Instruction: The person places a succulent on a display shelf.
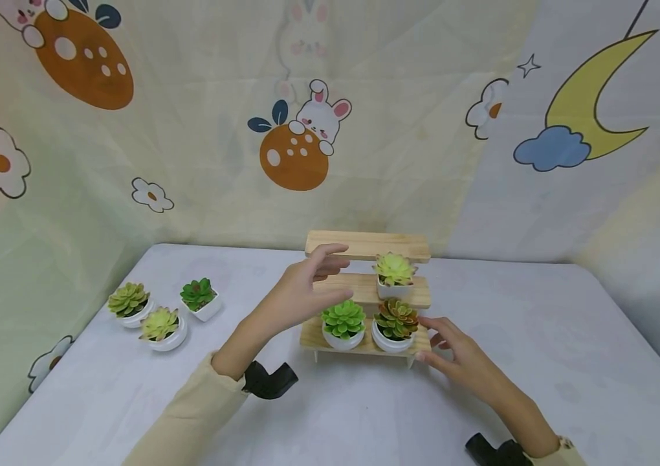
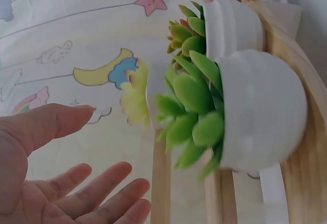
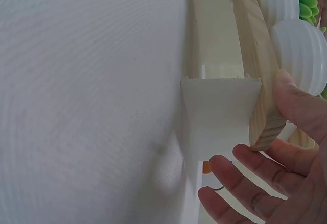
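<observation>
A tiered wooden plant stand (image 1: 367, 244) with white supports stands on the table. Its bottom shelf holds a bright green potted succulent (image 1: 343, 318) and a reddish-green potted succulent (image 1: 395, 320); a yellow-green one (image 1: 394, 268) sits at the right of the middle shelf. My left hand (image 1: 309, 291) hovers over the stand's left side, fingers extended and thumb apart, holding nothing. At the right end of the bottom shelf, my right hand (image 1: 455, 353) grips the board between thumb and fingers. The right wrist view shows the thumb near a white pot (image 3: 299, 55).
To the left on the white-covered table (image 1: 539, 349) are three more potted succulents: a green one in a square pot (image 1: 200, 299), a yellow-green one (image 1: 162, 327) and an olive-green one (image 1: 130, 303). A printed cloth (image 1: 202, 129) hangs behind the table.
</observation>
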`<state>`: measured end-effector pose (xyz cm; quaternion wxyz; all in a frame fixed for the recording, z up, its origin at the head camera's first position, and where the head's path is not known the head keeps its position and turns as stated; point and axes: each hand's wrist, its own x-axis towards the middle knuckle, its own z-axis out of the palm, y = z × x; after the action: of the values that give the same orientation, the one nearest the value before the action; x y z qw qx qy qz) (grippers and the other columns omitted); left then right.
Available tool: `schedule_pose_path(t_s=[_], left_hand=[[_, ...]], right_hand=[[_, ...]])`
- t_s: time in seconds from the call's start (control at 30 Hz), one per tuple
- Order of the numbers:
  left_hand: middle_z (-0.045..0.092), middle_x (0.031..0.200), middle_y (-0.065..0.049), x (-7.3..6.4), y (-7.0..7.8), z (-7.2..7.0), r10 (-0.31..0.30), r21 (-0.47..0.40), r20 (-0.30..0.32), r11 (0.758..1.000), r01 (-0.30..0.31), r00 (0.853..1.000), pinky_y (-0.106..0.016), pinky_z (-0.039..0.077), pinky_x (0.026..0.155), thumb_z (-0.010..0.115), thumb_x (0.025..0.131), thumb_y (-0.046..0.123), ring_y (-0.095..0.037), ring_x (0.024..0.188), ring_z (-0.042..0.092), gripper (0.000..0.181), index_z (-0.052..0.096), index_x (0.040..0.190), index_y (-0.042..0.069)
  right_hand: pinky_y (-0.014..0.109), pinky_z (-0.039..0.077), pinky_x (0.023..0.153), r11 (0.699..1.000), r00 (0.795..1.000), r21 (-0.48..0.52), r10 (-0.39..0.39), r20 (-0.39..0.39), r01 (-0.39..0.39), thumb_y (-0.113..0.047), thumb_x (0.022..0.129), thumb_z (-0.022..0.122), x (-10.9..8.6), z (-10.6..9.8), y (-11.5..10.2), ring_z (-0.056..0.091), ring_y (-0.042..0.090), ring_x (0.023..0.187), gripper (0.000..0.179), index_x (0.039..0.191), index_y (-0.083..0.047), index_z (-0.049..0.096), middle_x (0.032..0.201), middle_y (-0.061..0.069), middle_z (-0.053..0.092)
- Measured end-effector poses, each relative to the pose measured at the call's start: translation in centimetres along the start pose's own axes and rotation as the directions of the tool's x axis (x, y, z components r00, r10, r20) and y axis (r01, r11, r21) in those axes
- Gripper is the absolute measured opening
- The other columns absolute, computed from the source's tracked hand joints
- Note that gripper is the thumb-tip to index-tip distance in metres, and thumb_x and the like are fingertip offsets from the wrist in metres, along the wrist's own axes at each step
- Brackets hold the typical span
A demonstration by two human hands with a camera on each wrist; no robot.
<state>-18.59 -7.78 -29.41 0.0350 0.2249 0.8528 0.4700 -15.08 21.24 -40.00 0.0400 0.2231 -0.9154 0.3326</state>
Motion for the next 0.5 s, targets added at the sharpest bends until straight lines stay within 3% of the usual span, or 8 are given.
schedule_pose_path(t_s=[0.3,0.5], left_hand=[[0.057,0.129,-0.006,-3.8,-1.7,-2.4,0.113,0.081,-0.148,0.992,-0.102,0.982,-0.039,0.042,0.102,0.07,0.083,0.016,-0.022,0.12,0.053,0.06,0.041,0.135,0.014],[0.056,0.129,-0.002,-6.3,-3.2,-4.4,0.071,0.107,-0.24,0.993,-0.046,0.968,-0.033,0.043,0.101,0.071,0.082,0.014,-0.018,0.12,0.052,0.06,0.042,0.135,0.016]], right_hand=[[0.033,0.053,0.076,1.0,1.0,-0.008,0.0,-0.009,0.0,-0.023,0.085,0.067,0.0,0.1,-0.1,0.06,0.015,0.088,0.053,0.13,-0.001,0.047,0.118,0.011,0.056],[0.032,0.053,0.076,1.0,1.0,-0.006,-0.005,-0.008,0.005,-0.024,0.086,0.066,0.0,0.1,-0.1,0.06,0.014,0.088,0.053,0.13,-0.001,0.047,0.118,0.01,0.055]])
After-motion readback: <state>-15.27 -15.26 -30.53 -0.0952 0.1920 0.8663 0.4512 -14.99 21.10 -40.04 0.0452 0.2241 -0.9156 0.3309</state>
